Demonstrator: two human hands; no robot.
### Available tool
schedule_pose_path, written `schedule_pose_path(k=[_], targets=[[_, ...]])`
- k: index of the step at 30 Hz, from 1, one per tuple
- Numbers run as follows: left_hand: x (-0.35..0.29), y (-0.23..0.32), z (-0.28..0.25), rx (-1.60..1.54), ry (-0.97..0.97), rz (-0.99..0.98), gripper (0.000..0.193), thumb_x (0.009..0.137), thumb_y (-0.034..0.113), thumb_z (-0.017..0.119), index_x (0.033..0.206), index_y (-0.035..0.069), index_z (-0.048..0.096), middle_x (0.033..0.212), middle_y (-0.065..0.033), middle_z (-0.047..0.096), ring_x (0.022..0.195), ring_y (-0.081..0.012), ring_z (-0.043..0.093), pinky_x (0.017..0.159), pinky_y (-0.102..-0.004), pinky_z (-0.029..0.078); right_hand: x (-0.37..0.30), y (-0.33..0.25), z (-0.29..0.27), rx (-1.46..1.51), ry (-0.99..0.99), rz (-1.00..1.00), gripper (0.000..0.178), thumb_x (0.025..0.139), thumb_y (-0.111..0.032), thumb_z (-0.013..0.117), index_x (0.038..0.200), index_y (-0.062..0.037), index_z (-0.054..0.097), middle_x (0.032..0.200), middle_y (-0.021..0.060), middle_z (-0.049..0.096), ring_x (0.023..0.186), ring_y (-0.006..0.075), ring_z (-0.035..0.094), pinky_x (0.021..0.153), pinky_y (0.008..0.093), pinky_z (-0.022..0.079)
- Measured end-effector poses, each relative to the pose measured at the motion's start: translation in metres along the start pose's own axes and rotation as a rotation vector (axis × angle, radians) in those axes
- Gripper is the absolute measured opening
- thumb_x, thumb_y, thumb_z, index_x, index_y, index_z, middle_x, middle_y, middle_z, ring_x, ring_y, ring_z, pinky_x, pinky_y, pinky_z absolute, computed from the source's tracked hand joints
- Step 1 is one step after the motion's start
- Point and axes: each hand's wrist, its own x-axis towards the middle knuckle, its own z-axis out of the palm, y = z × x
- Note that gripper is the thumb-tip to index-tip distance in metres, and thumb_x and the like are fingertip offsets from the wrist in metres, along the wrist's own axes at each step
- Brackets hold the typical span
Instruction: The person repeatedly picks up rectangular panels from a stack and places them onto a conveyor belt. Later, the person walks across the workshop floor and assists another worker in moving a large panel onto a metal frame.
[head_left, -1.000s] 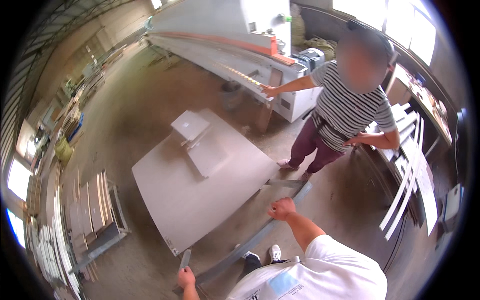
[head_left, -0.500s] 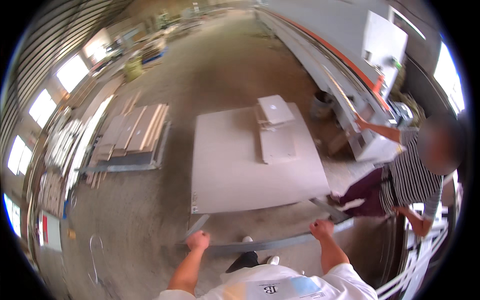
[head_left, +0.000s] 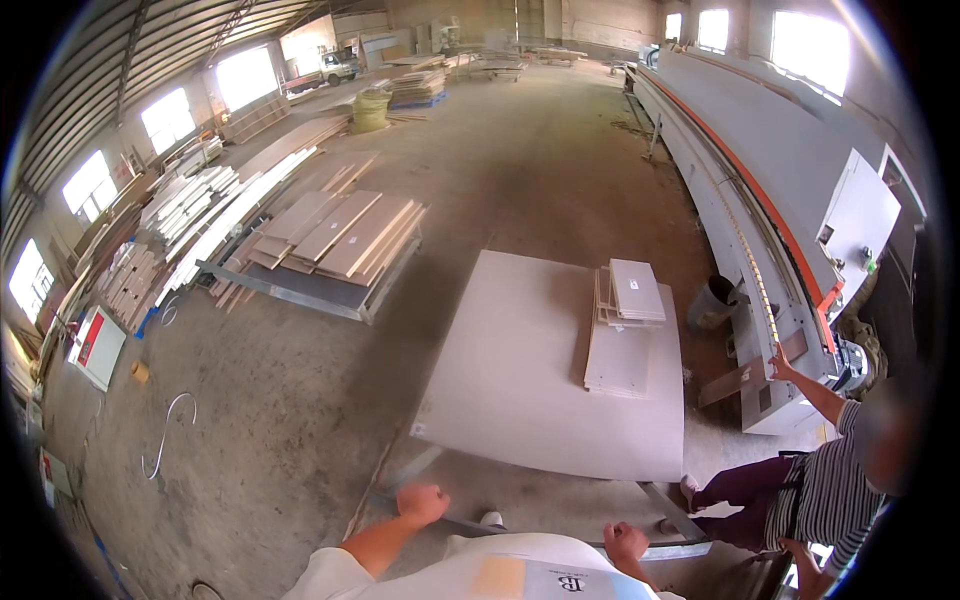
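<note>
A grey metal bar point(head_left: 530, 538) spans the near end of a low metal frame. My left hand point(head_left: 423, 503) is closed in a fist over the bar's left part. On its right part, my right hand point(head_left: 626, 541) is also closed, fingers curled; its lower side is hidden. Beyond the bar lies a large pale board point(head_left: 530, 400), with its near edge just past my hands. Toward its right side rests a stack of smaller boards point(head_left: 615, 360), topped by a few short panels point(head_left: 637, 288).
A person in a striped shirt point(head_left: 825, 490) stands close on my right, one hand at a long machine point(head_left: 760, 230). A bucket point(head_left: 712, 303) stands beside the machine. Left are a frame with stacked boards point(head_left: 340, 235), a red-and-white box point(head_left: 97, 347) and a curved hose point(head_left: 165, 435) on the floor.
My view has tilted up and turned left. The board, the bar, my hands and the other person appear lower, and the board lies farther right. Both hands stay closed at the bar.
</note>
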Motion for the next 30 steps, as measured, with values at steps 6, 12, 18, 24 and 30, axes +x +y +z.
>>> schedule_pose_path(k=[6, 12, 18, 24, 30], targets=[[0.031, 0.003, 0.002, -0.114, 0.088, 0.025, 0.035, 0.089, 0.043, 0.056, 0.094, 0.016, 0.077, 0.098, -0.0130, 0.075, 0.095, -0.0368, 0.070, 0.084, -0.0509, 0.054, 0.017, 0.000, 0.011, -0.075, 0.041, 0.005, 0.040, 0.086, -0.052, 0.061, 0.084, -0.0157, 0.078, 0.085, 0.0125, 0.075, 0.085, 0.0370, 0.071, 0.080, 0.0503, 0.054], [0.055, 0.017, 0.000, -0.051, 0.121, 0.110, 0.032, 0.088, 0.042, 0.059, 0.093, 0.016, 0.077, 0.094, -0.0135, 0.075, 0.091, -0.0378, 0.071, 0.079, -0.0493, 0.055, 0.055, -0.020, -0.026, -0.006, -0.077, 0.023, 0.041, 0.088, -0.053, 0.058, 0.091, -0.0178, 0.080, 0.092, 0.0108, 0.076, 0.090, 0.0354, 0.072, 0.082, 0.0513, 0.055], [0.079, 0.060, -0.012, -0.107, 0.124, 0.122, 0.033, 0.088, 0.042, 0.058, 0.094, 0.015, 0.076, 0.096, -0.0139, 0.075, 0.092, -0.0382, 0.071, 0.080, -0.0490, 0.055, 0.106, -0.009, -0.036, -0.149, -0.211, 0.042, 0.049, 0.091, -0.058, 0.051, 0.106, -0.0224, 0.080, 0.112, 0.0063, 0.076, 0.106, 0.0307, 0.071, 0.091, 0.0466, 0.055], [0.099, 0.068, -0.026, -0.035, 0.118, 0.133, 0.035, 0.090, 0.044, 0.059, 0.101, 0.014, 0.075, 0.103, -0.0135, 0.076, 0.100, -0.0375, 0.070, 0.085, -0.0481, 0.055, 0.132, -0.025, -0.053, -0.132, -0.246, -0.003, 0.049, 0.092, -0.057, 0.050, 0.108, -0.0216, 0.080, 0.115, 0.0045, 0.076, 0.109, 0.0280, 0.071, 0.092, 0.0437, 0.056], [0.130, 0.065, -0.004, 0.089, 0.041, 0.202, 0.035, 0.091, 0.042, 0.061, 0.111, 0.015, 0.073, 0.105, -0.0120, 0.074, 0.096, -0.0331, 0.070, 0.077, -0.0472, 0.054, 0.142, 0.002, -0.030, -0.073, -0.232, 0.064, 0.052, 0.090, -0.062, 0.051, 0.106, -0.0221, 0.080, 0.107, 0.0051, 0.076, 0.103, 0.0279, 0.071, 0.088, 0.0436, 0.057]])
